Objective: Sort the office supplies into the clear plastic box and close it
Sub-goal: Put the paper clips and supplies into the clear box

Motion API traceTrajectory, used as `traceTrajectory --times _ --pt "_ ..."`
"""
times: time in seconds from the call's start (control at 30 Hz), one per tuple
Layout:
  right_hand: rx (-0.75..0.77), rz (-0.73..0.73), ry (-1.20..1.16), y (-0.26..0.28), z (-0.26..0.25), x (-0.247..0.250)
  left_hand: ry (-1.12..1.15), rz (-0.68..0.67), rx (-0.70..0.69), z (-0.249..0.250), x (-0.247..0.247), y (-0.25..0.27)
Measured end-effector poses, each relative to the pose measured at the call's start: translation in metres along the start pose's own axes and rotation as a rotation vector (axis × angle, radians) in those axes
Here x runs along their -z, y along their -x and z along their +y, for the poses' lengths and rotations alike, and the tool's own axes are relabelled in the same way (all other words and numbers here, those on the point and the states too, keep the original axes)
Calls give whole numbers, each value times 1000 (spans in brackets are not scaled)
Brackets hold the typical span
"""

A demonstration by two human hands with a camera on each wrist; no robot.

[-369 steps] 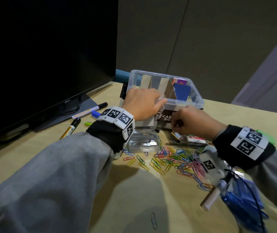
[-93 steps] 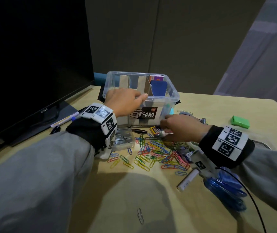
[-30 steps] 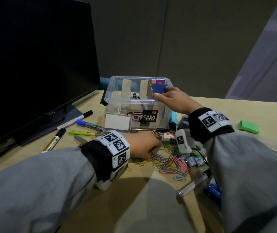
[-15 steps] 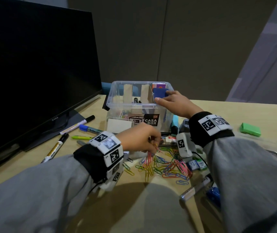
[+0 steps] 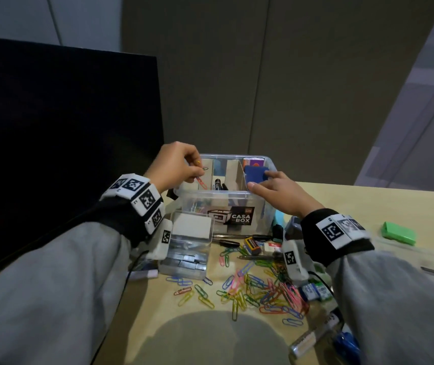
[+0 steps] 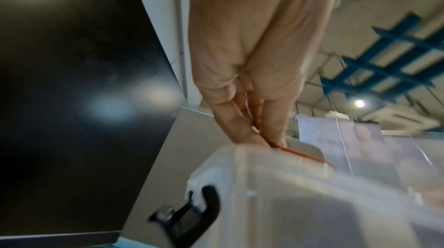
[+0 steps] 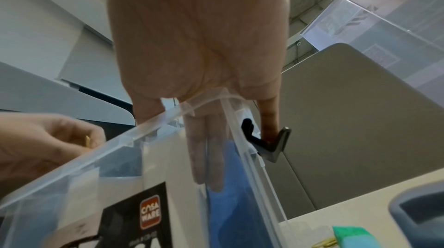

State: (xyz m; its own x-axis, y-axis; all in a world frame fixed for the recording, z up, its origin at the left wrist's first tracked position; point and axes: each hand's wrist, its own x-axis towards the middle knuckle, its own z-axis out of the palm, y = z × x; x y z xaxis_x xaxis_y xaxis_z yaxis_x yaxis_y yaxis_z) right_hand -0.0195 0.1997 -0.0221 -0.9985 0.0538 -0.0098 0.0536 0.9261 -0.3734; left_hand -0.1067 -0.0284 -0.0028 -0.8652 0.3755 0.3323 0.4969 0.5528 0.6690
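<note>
Beige desktop (image 5: 329, 204), grey partition behind, dark monitor (image 5: 60, 143) at the left: that is my head view.

Item, clear plastic box (image 5: 237, 204), lidless, "CASA BOX" label on its front, cardboard dividers inside, markers (image 5: 218, 184) standing in the middle compartment, blue item (image 5: 254, 172) in the right one.

Item, left hand (image 5: 175, 168), raised over the box's left compartment, fingertips pinching a few paper clips (image 5: 201, 180), red one hanging lowest.

Item, right hand (image 5: 280, 193), fingers relaxed and draped over the box's right front corner, steadying it, nothing gripped.

Item, loose pile of coloured paper clips (image 5: 263, 288) on the desk in front of the box; a clear case of staples (image 5: 188, 252), erasers, pens and a green block (image 5: 398, 233) lie round about.

Left wrist view, blurred: finger and thumb pressed together on the red clip (image 6: 300, 154) just above the box rim (image 6: 240, 149); black latch (image 6: 192, 212) below.

Right wrist view: two fingers (image 7: 204, 157) reach inside the box wall against the blue item (image 7: 230, 204), one finger outside near the black latch (image 7: 266, 143).

Step in hand, by my reading: carrying clips to the left compartment. Next move calls for me to part the left fingertips over that compartment, then return for the pile. Much remains on the desk; I see no lid.
</note>
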Motion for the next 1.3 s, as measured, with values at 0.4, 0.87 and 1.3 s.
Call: traceTrajectory --times 0.4,0.87,1.3 --pt "-4 9 -5 3 -2 0 -322 79 -15 -6 -25 -6" --pt "17 16 63 3 -1 -1 -500 -1028 -331 50 -86 85" --pt "35 44 81 -3 5 -5 -626 -1057 -342 53 -118 92"
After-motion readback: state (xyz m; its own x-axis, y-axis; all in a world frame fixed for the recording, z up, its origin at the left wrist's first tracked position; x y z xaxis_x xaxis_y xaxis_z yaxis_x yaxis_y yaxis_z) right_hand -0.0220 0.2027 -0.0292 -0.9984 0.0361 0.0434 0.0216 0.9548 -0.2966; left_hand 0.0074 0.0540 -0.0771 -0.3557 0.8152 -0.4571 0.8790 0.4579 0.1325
